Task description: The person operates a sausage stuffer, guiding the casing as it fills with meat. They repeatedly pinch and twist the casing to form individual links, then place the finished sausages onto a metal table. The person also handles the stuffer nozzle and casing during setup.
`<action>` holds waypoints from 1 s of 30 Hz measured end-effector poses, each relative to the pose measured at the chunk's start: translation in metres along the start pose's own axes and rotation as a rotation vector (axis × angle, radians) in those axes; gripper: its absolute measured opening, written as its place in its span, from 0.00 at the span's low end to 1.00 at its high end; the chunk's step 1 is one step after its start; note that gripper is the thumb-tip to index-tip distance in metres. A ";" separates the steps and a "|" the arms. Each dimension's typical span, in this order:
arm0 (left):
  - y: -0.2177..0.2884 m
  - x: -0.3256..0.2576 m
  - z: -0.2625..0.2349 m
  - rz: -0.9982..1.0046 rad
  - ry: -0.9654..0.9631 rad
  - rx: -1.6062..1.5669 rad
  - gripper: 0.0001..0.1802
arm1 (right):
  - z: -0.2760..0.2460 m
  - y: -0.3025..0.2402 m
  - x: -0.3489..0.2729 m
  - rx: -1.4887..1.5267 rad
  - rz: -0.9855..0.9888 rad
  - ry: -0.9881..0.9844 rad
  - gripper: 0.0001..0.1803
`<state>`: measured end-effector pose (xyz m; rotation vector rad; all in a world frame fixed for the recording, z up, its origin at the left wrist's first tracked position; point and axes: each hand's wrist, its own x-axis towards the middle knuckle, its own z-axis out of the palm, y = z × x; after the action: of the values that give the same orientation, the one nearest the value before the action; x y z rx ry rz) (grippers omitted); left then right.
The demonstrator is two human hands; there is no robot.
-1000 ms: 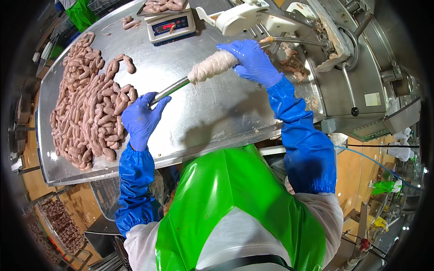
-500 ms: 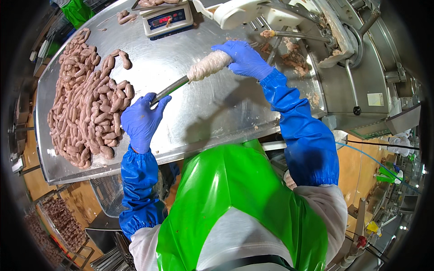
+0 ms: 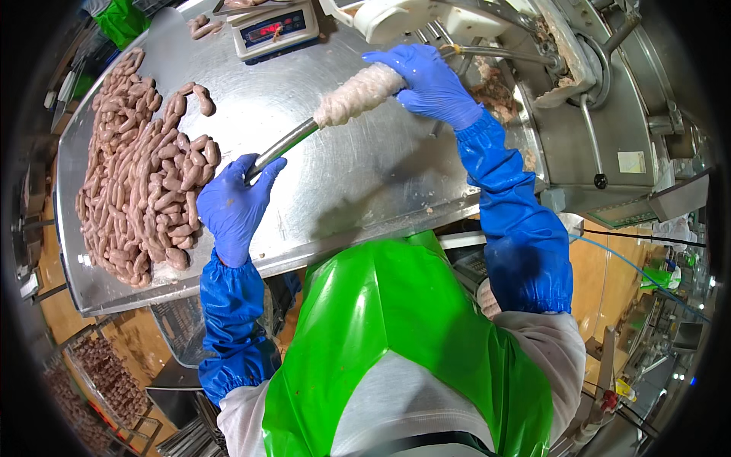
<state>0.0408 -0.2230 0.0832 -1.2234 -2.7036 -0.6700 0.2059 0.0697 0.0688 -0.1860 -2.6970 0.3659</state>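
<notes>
My left hand (image 3: 234, 204), in a blue-violet glove, grips the lower left end of a metal stuffing tube (image 3: 286, 145). Over the tube's upper right part sits a bunched, whitish sausage casing (image 3: 358, 96). My right hand (image 3: 432, 81), gloved alike, is wrapped round the far end of that casing; the tube's tip there is hidden. The tube slants up to the right above the steel table (image 3: 320, 198). To the left of my left hand lies a large heap of pale linked sausages (image 3: 141, 183).
A digital scale (image 3: 272, 33) with a tray on it stands at the table's back. A stuffing machine (image 3: 563, 61) with a thin nozzle (image 3: 502, 52) is at the right, with meat scraps (image 3: 496, 93) below. Racks of sausages (image 3: 110, 373) stand at lower left.
Both hands still hold the tube and casing. My right hand has moved slightly right and nearer the machine's nozzle; my left hand has shifted a little left.
</notes>
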 end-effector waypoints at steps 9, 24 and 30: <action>-0.003 0.003 0.002 0.020 -0.005 0.012 0.24 | 0.002 0.003 0.004 -0.010 -0.025 0.062 0.31; -0.033 0.052 0.014 0.343 0.096 0.049 0.20 | -0.038 0.063 -0.026 -0.125 0.082 0.077 0.19; -0.031 0.057 0.010 0.367 0.124 0.047 0.19 | 0.003 0.039 0.009 -0.295 -0.147 0.105 0.12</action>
<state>-0.0194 -0.1973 0.0782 -1.5523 -2.2940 -0.6041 0.1996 0.1083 0.0583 -0.0871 -2.6280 -0.0850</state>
